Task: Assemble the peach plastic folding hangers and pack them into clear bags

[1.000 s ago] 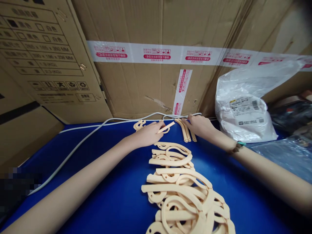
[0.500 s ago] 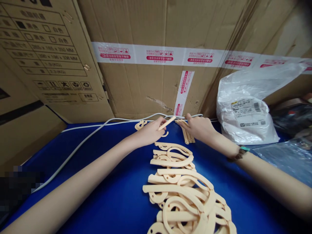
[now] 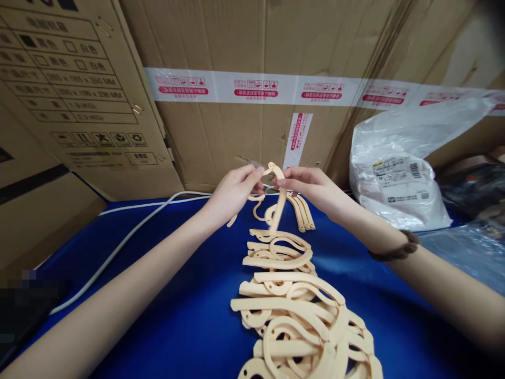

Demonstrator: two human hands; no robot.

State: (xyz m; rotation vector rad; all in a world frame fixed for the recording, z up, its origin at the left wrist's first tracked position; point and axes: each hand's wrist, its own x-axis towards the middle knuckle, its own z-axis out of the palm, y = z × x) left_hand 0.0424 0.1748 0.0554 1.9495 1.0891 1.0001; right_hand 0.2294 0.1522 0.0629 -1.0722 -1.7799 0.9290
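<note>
Above the far end of the table, my left hand (image 3: 236, 193) and my right hand (image 3: 305, 185) meet at a beige plastic folding hanger (image 3: 279, 202). My right fingers and thumb pinch its long curved arm, which hangs down toward the table. My left fingers are closed on a part near its top joint, mostly hidden by the hand. Beige loose hanger arms (image 3: 303, 213) lie side by side below my right hand. A curved hook piece (image 3: 257, 211) lies below my left hand.
A long pile of beige folding hangers (image 3: 300, 305) runs toward me on the blue table surface (image 3: 189, 316). White cables (image 3: 158, 210) cross the left and back. Cardboard boxes (image 3: 236, 134) wall the rear and left. A white plastic bag (image 3: 394, 179) stands at right.
My hands have lifted and come together. The right hand has left the loose arms with one arm in its fingers. The stick-like piece in my left hand has been turned.
</note>
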